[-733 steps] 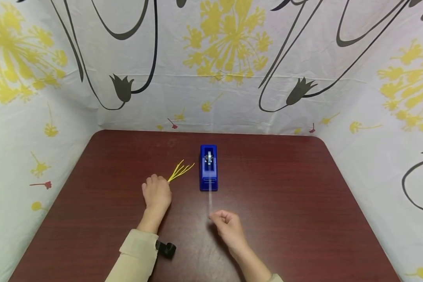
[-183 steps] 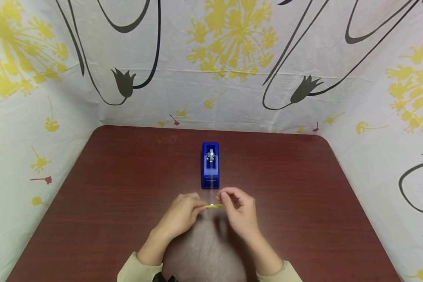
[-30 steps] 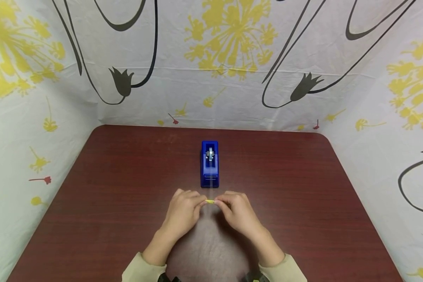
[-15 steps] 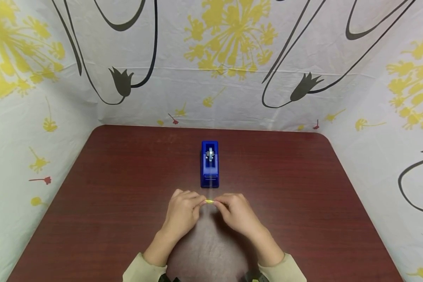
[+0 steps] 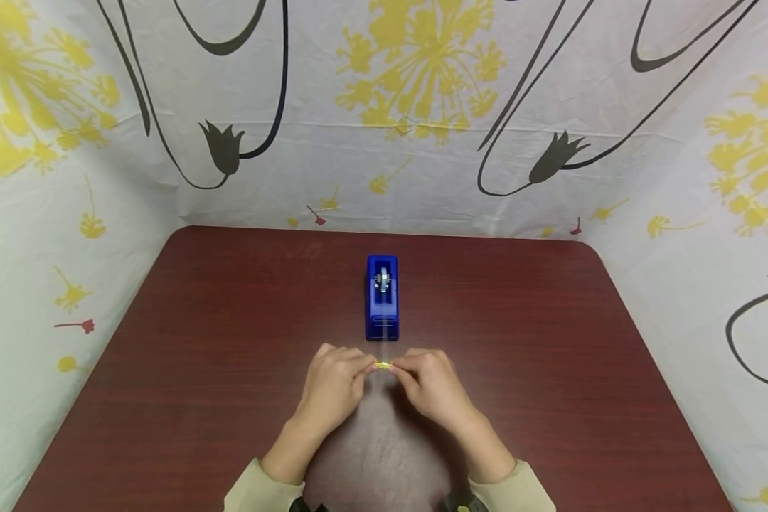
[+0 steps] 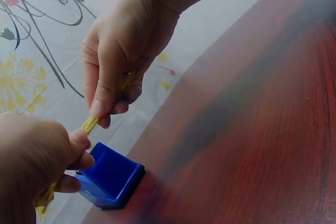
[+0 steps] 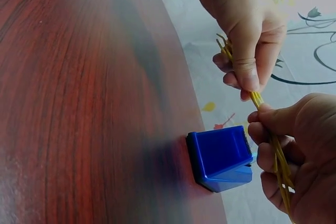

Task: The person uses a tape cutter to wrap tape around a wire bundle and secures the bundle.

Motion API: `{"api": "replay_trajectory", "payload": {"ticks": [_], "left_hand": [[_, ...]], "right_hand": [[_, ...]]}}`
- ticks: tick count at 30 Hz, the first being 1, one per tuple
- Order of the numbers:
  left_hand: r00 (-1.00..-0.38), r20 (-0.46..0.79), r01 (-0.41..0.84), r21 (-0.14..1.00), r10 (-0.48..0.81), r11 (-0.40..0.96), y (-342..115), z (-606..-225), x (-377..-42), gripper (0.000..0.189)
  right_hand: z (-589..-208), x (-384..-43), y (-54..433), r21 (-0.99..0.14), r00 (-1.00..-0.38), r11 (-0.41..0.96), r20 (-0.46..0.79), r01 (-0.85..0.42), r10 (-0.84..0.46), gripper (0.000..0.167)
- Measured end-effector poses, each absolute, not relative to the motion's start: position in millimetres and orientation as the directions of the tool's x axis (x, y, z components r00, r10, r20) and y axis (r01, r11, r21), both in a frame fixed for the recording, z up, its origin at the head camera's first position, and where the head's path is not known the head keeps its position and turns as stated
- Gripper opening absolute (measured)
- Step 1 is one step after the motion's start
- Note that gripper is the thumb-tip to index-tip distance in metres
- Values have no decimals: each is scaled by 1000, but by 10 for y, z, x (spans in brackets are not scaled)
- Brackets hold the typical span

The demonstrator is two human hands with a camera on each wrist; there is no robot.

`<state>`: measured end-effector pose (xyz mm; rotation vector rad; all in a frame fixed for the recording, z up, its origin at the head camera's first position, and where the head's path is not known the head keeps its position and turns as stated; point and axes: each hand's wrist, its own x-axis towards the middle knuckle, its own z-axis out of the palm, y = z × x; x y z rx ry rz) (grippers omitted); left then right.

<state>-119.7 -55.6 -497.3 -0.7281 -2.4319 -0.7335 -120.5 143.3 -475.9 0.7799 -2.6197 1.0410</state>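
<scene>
Both hands meet just in front of a blue tape dispenser (image 5: 382, 331) in the head view. Between them runs a short bundle of thin yellow wires (image 5: 383, 365). My left hand (image 5: 333, 384) pinches the bundle between thumb and fingers, and my right hand (image 5: 435, 387) pinches it a little further right. A faint clear strip of tape (image 5: 385, 348) extends from the dispenser to the bundle. In the right wrist view, loose wire ends (image 7: 224, 43) poke out beside the left hand, while more yellow strands (image 7: 282, 169) pass under the right hand's fingers.
The dispenser, with its tape roll (image 5: 382, 279), stands on a dark red-brown wooden table (image 5: 230, 320). White cloth (image 5: 333, 163) with flower prints hangs behind the table and along both sides. Beige sleeves (image 5: 265, 487) and dark wrist straps sit low in the head view.
Long before, my left hand held the fanned wires left of the dispenser while my right drew out tape. Later my right fingers closed onto the bundle; over the last second the hands barely move.
</scene>
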Motion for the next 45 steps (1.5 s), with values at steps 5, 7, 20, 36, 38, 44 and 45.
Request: {"api": "replay_trajectory", "payload": {"ticks": [5, 7, 20, 36, 38, 44, 45], "left_hand": [[-774, 518, 576, 337, 364, 745, -551, -4933, -1188, 6], [-785, 494, 567, 332, 373, 754, -550, -4920, -1185, 5], [-801, 420, 564, 292, 426, 772, -544, -4904, -1184, 6], [-822, 428, 539, 374, 376, 754, -513, -4901, -1187, 6], [-818, 440, 543, 375, 371, 751, -515, -4900, -1193, 7], [-812, 464, 546, 384, 355, 745, -524, -4899, -1200, 9], [-811, 465, 546, 386, 354, 744, -525, -4901, -1200, 9]], "right_hand": [[-4785, -1209, 1425, -513, -806, 626, 437, -587, -399, 7], [-4791, -1210, 1421, -484, -793, 636, 459, -601, -400, 8], [-4809, -1216, 1419, -443, -766, 641, 499, -627, -405, 9], [-4844, -1216, 1441, -398, -761, 674, 507, -623, -404, 8], [-4846, -1216, 1438, -399, -760, 673, 512, -623, -400, 8], [-4853, -1216, 1425, -409, -761, 670, 519, -620, -389, 8], [-4854, -1215, 1424, -410, -762, 670, 518, -619, -388, 9]]}}
